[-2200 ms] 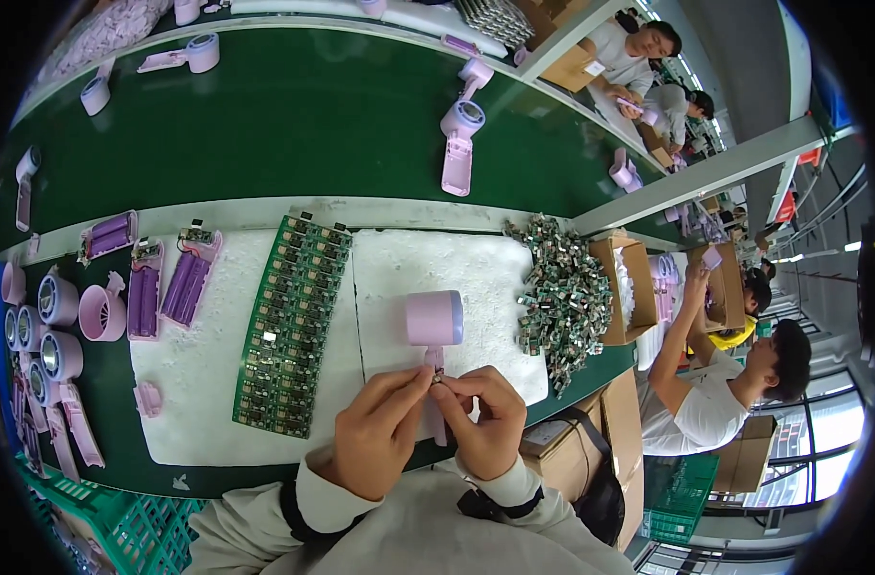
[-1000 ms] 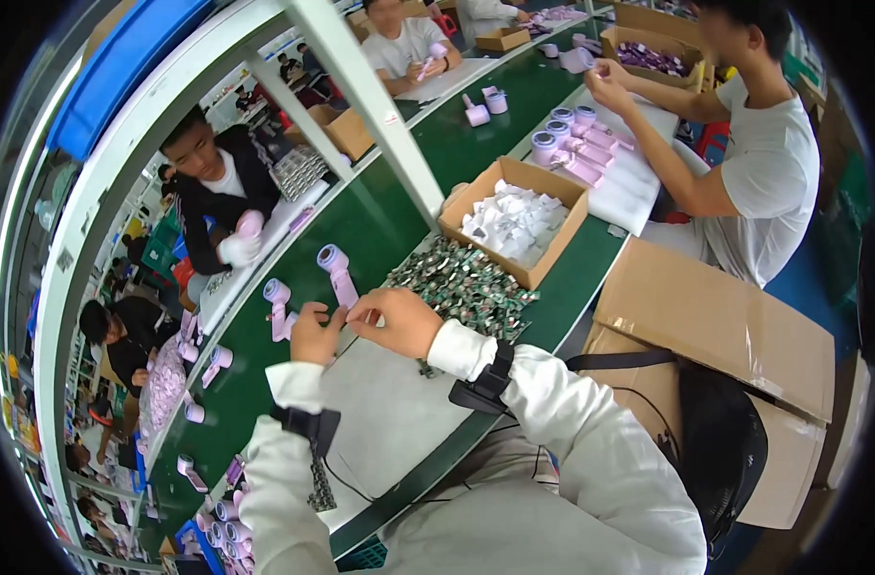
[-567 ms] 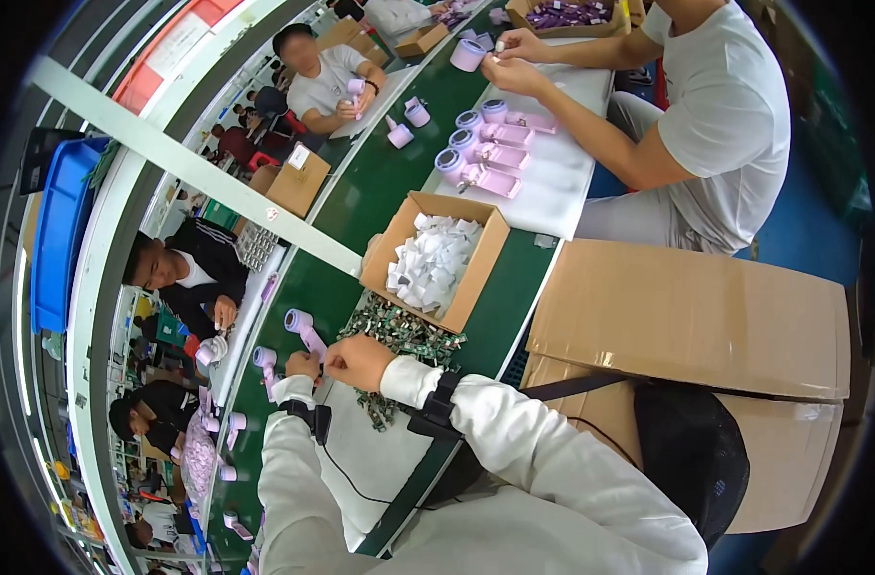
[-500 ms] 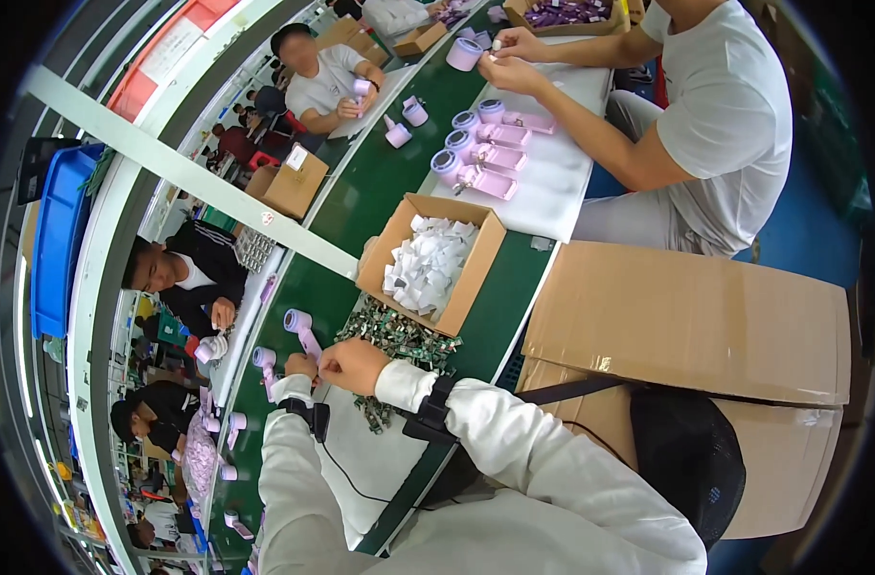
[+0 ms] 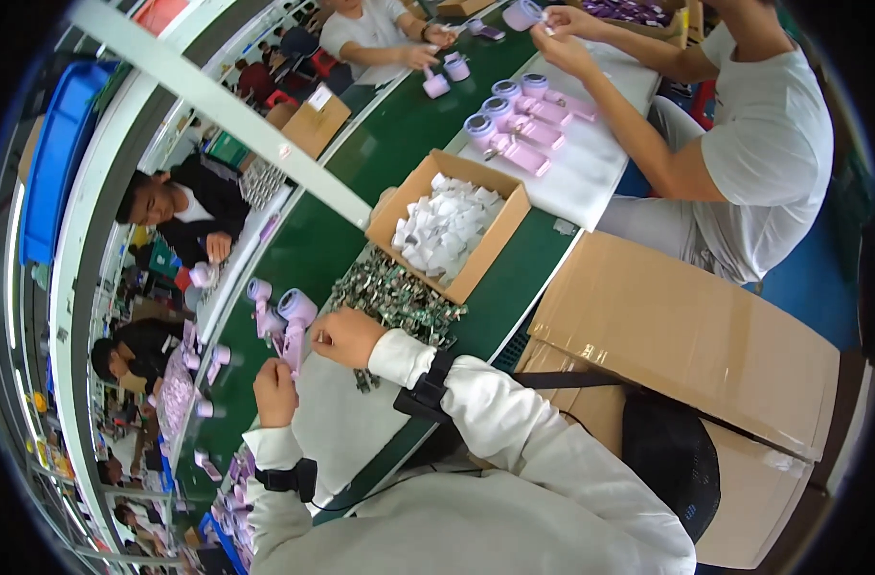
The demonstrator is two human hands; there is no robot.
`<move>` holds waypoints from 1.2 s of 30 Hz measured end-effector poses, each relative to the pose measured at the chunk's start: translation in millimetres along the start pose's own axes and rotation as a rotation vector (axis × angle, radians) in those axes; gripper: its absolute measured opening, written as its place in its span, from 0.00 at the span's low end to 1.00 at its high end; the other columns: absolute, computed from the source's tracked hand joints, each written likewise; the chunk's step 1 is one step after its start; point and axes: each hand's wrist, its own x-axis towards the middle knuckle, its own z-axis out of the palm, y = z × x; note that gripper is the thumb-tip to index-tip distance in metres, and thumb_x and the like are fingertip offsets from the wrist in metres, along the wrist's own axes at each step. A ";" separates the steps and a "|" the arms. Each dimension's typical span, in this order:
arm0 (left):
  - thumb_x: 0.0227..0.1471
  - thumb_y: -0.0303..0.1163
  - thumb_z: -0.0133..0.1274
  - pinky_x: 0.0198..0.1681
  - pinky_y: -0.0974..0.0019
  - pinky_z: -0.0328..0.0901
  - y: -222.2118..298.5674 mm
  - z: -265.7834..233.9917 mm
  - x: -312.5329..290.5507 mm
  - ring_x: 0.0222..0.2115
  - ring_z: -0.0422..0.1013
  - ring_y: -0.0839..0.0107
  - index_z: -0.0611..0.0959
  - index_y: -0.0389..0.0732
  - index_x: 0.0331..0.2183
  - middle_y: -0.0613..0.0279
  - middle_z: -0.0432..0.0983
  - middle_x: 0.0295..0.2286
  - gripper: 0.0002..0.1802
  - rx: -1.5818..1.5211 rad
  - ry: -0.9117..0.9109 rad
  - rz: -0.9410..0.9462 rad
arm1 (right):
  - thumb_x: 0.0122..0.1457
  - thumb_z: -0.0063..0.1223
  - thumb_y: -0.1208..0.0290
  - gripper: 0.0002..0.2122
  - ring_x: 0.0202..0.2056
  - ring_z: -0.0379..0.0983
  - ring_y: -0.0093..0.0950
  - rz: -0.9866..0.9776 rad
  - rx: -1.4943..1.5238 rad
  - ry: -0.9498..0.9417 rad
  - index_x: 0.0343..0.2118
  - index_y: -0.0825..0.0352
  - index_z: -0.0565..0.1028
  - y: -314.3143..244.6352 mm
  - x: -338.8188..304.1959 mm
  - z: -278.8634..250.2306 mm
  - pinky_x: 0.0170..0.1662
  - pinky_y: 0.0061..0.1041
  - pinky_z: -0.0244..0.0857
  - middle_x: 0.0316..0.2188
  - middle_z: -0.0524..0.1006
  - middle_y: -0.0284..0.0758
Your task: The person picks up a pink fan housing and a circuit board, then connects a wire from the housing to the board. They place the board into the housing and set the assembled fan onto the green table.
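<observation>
My left hand (image 5: pixel 275 391) is closed at the lower end of a lilac handheld housing (image 5: pixel 294 340) with a round head and a slim handle. The head points away from me. Close by on the right, my right hand (image 5: pixel 349 337) has its fingers pinched together beside that handle; a tiny pale bit shows at the fingertips, too small to name. A second lilac housing (image 5: pixel 259 291) rests on the green belt just left of the first. Small green circuit boards (image 5: pixel 399 295) lie heaped beyond my right hand.
A cardboard box (image 5: pixel 491 251) of white pieces stands behind the boards. White sheeting (image 5: pixel 346 436) covers the bench before me. Large cartons (image 5: pixel 686 335) are at right. A co-worker (image 5: pixel 753 163) sits beyond more lilac housings (image 5: pixel 519 139); others work across the green belt (image 5: pixel 361 158).
My hands have drawn apart: the left moved down and left, while the right stays near the boards. The view has tilted. The near lilac housing shows more fully between my hands.
</observation>
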 end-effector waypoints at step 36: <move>0.55 0.37 0.60 0.35 0.55 0.71 -9.4 3.5 68.7 0.30 0.78 0.52 0.84 0.39 0.36 0.48 0.81 0.28 0.12 0.052 -0.248 0.487 | 0.56 0.57 0.64 0.09 0.29 0.81 0.43 -0.099 -0.493 -0.566 0.36 0.57 0.84 -37.9 -52.1 57.6 0.36 0.42 0.75 0.27 0.83 0.39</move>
